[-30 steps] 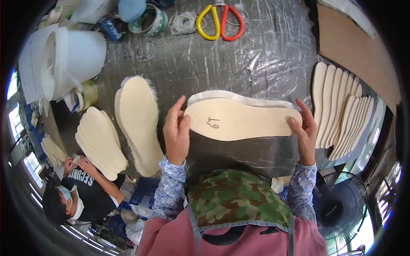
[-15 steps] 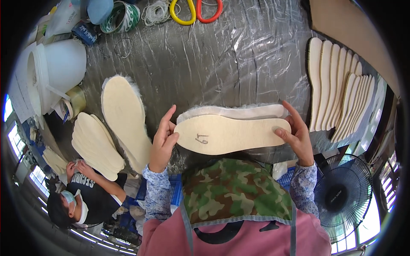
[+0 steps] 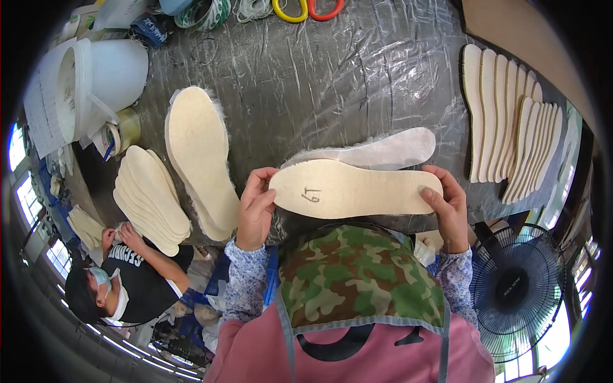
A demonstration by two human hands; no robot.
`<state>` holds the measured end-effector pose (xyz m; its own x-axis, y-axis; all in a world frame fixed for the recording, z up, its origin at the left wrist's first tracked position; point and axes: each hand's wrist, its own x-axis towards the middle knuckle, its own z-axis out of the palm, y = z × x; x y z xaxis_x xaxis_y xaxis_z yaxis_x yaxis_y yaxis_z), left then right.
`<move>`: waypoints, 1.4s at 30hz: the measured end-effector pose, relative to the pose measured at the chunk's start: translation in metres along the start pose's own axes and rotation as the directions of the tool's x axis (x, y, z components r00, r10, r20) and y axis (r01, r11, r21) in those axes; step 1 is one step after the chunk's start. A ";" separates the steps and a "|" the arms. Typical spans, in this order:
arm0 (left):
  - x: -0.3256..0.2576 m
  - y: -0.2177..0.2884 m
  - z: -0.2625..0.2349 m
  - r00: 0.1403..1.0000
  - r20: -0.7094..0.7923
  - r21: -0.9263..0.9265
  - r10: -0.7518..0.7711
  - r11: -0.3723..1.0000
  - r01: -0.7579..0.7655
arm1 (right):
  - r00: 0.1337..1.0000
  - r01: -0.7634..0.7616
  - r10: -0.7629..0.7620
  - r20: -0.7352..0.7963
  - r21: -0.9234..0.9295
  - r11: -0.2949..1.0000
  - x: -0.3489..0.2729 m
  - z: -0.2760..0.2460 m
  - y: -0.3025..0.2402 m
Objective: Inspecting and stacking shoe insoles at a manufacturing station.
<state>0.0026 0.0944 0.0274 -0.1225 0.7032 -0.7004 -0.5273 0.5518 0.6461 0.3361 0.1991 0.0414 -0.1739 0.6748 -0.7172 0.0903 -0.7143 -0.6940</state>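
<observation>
**Cream insole held flat by its two ends above the bench**

The person holds a cream insole [image 3: 355, 189] level in front of the chest, lengthwise from side to side, just above the near edge of the bench [image 3: 332, 83]. The left hand [image 3: 256, 207] pinches the rounded heel end, thumb on top and fingers curled beneath. The right hand [image 3: 447, 204] pinches the toe end the same way, with the thumb lying on the upper face. Both hands are closed on the insole; neither is spread.

Judging by how it spans the gap between the hands with barely any sag, the insole looks light and fairly stiff, like a thin board, yet probably bendable if pressed. Its top face appears matt and dry, so a pinch at the edges should hold without slipping. The ends look like the sensible places to grip, since the middle stays free and flat.

Directly behind it, on the crinkled plastic sheet covering the bench, lies a whiter insole with a fuzzy rim [image 3: 377, 152]. To the left rests another fleece-edged insole [image 3: 201, 159], and beyond it a fanned stack of plain insoles [image 3: 150, 198]. A second row of insoles [image 3: 511, 121] stands along the right side. A white bucket [image 3: 105, 80] sits at the far left, and a fan [image 3: 514, 287] stands at the lower right.
</observation>
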 end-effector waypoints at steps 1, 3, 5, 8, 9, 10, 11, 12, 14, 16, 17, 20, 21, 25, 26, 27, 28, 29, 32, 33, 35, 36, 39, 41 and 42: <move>-0.002 0.000 0.000 1.000 0.011 -0.042 0.014 0.999 -0.013 | 0.999 -0.052 0.052 0.000 0.000 0.999 -0.002 -0.001 -0.002; -0.004 0.002 0.000 0.999 0.026 -0.083 0.028 0.996 -0.026 | 0.994 -0.107 0.105 0.029 0.084 0.991 -0.001 -0.004 0.001; -0.004 0.006 -0.001 0.996 0.078 -0.260 -0.050 0.963 0.069 | 0.987 -0.149 0.136 0.092 0.165 0.975 0.003 -0.003 0.004; -0.005 0.006 0.006 0.997 0.066 -0.164 -0.045 0.985 0.056 | 0.959 -0.186 0.168 0.230 0.060 0.981 0.012 -0.012 0.013; -0.005 0.007 0.006 0.997 0.067 -0.167 -0.045 0.984 0.056 | 0.971 -0.113 0.131 0.201 -0.099 0.989 0.010 -0.013 0.013; -0.004 0.008 0.007 0.997 0.051 -0.163 -0.061 0.984 0.069 | 0.980 -0.042 0.090 0.177 -0.257 0.965 0.008 -0.014 0.009; -0.002 0.008 0.008 0.996 0.034 -0.153 -0.079 0.985 0.084 | 0.977 0.211 -0.153 0.148 -0.582 0.785 0.007 -0.015 -0.001; -0.003 0.007 0.006 0.996 0.030 -0.151 -0.080 0.985 0.083 | 0.901 0.375 -0.378 0.212 -0.818 0.437 0.006 -0.013 -0.015; -0.002 0.005 0.004 0.997 0.028 -0.143 -0.070 0.987 0.074 | 0.880 0.366 -0.442 0.173 -0.841 0.399 0.007 -0.002 -0.033; -0.003 0.005 0.004 0.997 0.014 -0.127 -0.070 0.989 0.071 | 0.817 0.551 -0.458 0.349 -0.707 0.443 0.018 0.014 -0.043; -0.002 0.007 0.006 0.997 0.015 -0.113 -0.082 0.990 0.083 | 0.730 0.672 -0.471 0.496 -0.647 0.360 0.030 0.024 -0.041; 0.000 0.009 0.010 0.997 0.025 -0.119 -0.078 0.990 0.081 | 0.546 0.829 -0.464 0.697 -0.531 0.178 0.070 0.059 -0.015; -0.003 0.010 0.010 0.997 0.019 -0.117 -0.074 0.990 0.076 | 0.527 0.837 -0.460 0.715 -0.530 0.135 0.081 0.067 -0.006; -0.030 0.028 0.002 0.996 -0.082 -0.041 0.046 0.998 -0.049 | 0.596 0.769 -0.445 0.668 -0.635 0.077 0.084 0.069 -0.003; -0.040 0.037 0.000 0.989 -0.107 -0.017 0.100 0.995 -0.103 | 0.591 0.774 -0.444 0.674 -0.629 0.076 0.082 0.070 -0.003; -0.048 0.043 0.000 0.980 -0.154 -0.003 0.124 0.992 -0.126 | 0.621 0.761 -0.459 0.636 -0.629 0.159 0.079 0.071 -0.003; -0.053 0.043 -0.002 0.980 -0.157 -0.005 0.126 0.992 -0.128 | 0.652 0.743 -0.469 0.595 -0.625 0.241 0.075 0.072 -0.003; -0.058 0.043 -0.005 0.980 -0.163 -0.064 0.116 0.990 -0.128 | 0.736 0.676 -0.407 0.541 -0.611 0.411 0.068 0.074 -0.010; -0.067 0.039 -0.006 0.979 -0.172 -0.141 0.111 0.981 -0.136 | 0.725 0.689 -0.431 0.538 -0.565 0.454 0.063 0.068 -0.007; -0.068 0.037 -0.005 0.982 -0.160 -0.155 0.103 0.979 -0.128 | 0.761 0.649 -0.407 0.506 -0.603 0.464 0.059 0.070 -0.007; -0.070 0.032 -0.004 0.985 -0.142 -0.169 0.098 0.978 -0.122 | 0.731 0.679 -0.446 0.517 -0.614 0.401 0.060 0.069 0.004; -0.071 0.030 -0.004 0.987 -0.128 -0.180 0.095 0.977 -0.118 | 0.746 0.662 -0.425 0.513 -0.641 0.389 0.058 0.068 0.006; -0.071 0.023 -0.006 0.992 -0.084 -0.192 0.096 0.975 -0.110 | 0.726 0.683 -0.424 0.542 -0.644 0.346 0.055 0.064 0.006; -0.069 0.018 -0.006 0.994 -0.053 -0.194 0.098 0.975 -0.107 | 0.761 0.648 -0.370 0.533 -0.648 0.399 0.047 0.063 0.002; -0.064 0.015 -0.004 0.996 0.016 -0.234 0.090 0.969 -0.084 | 0.773 0.634 -0.347 0.531 -0.642 0.431 0.043 0.063 -0.001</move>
<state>-0.0006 0.0560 0.0813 -0.1557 0.7571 -0.6344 -0.6972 0.3707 0.6136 0.2670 0.2174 0.0152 -0.6864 0.6712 -0.2800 0.5580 0.2391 -0.7946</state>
